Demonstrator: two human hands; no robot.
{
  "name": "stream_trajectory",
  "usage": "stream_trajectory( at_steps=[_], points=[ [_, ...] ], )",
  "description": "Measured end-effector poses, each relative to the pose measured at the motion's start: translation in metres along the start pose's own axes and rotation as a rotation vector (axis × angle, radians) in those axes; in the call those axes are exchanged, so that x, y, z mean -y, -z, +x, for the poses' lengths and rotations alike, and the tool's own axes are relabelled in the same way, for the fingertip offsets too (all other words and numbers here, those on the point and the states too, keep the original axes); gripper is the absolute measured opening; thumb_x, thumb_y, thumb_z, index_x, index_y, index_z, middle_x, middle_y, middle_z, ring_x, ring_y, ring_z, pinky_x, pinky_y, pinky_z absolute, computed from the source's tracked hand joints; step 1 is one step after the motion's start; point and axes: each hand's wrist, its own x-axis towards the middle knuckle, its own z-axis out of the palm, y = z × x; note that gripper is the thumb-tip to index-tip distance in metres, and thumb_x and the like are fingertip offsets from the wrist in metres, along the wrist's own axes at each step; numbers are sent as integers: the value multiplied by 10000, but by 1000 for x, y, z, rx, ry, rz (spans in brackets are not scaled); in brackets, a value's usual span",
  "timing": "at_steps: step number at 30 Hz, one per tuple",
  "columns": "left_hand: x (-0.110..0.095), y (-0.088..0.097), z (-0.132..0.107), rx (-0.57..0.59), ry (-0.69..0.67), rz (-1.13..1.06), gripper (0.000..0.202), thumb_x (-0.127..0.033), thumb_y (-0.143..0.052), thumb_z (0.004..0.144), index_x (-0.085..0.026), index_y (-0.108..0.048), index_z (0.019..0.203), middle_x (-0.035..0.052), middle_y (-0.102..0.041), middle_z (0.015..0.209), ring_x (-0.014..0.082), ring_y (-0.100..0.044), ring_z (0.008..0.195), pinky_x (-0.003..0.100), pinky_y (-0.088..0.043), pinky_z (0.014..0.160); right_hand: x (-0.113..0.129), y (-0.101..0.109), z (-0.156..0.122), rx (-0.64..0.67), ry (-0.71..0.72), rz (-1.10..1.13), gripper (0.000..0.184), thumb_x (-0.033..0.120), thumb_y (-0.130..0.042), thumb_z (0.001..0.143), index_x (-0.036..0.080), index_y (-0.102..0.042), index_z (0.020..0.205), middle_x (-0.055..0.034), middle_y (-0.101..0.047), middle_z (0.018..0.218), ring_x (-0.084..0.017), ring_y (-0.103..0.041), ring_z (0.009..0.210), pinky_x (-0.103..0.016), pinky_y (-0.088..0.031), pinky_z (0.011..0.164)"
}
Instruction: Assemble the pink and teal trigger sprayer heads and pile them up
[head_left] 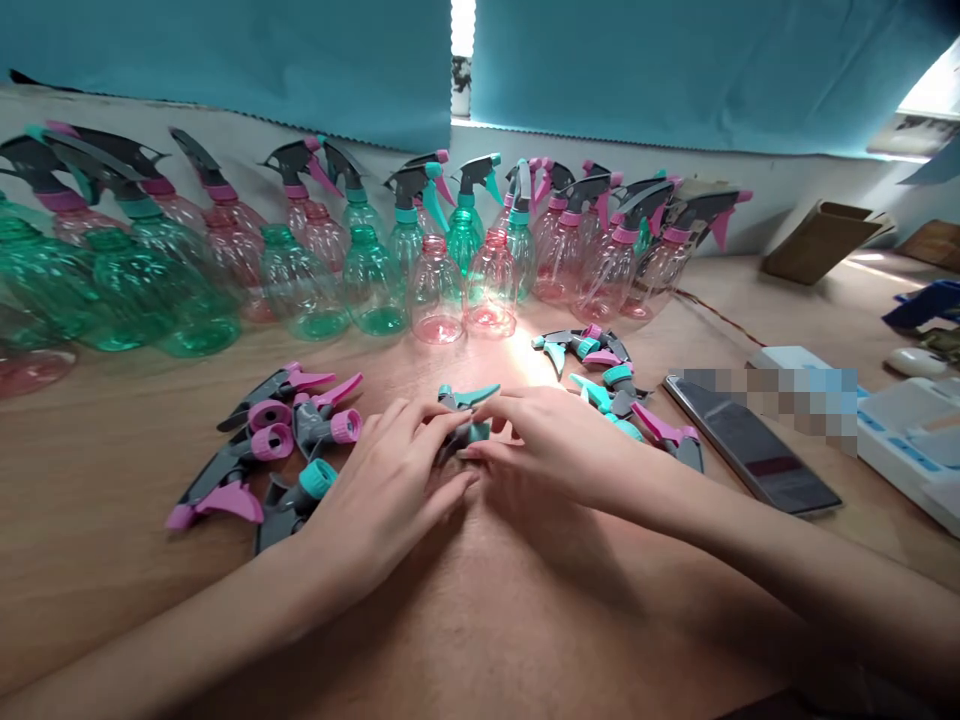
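Observation:
Both my hands meet at the middle of the wooden table [480, 620] around one grey spray-trigger head with a teal trigger [465, 400]. My left hand [390, 480] curls its fingers on the head's left side. My right hand [547, 440] pinches its right side with fingers pressed together. The lower part of the head is hidden between my fingers. A pile of loose grey trigger heads with pink and teal collars [277, 440] lies just left of my left hand. Another pile of trigger heads [607, 380] lies behind my right hand.
Several green and pink plastic spray bottles [375, 270] stand in rows along the back, some capped, some without heads. A dark phone [750, 440] lies right of my right arm, with a white tray [907, 440] beyond it. A cardboard box [817, 240] sits far right.

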Motion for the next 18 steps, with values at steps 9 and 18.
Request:
stream_trajectory(
  at_steps=[9, 18],
  points=[
    [12, -4, 8, 78, -101, 52, 339, -216, -519, 880, -205, -529, 1218, 75, -533, 1162, 243, -468, 1102, 387, -434, 911, -6, 14, 0, 47, -52, 153, 193, 346, -562, 879, 210, -664, 969, -15, -715, 833, -155, -627, 720, -256, -384, 596],
    [38, 15, 9, 253, -177, 23, 439, -90, -476, 836, -316, -528, 1208, 24, -516, 1165, 208, -501, 1026, 323, -430, 827, -11, 10, 10, 102, 34, 190, 138, 248, -558, 872, 182, -655, 945, -30, -700, 785, -152, -616, 704, -238, -364, 572]
  ],
)
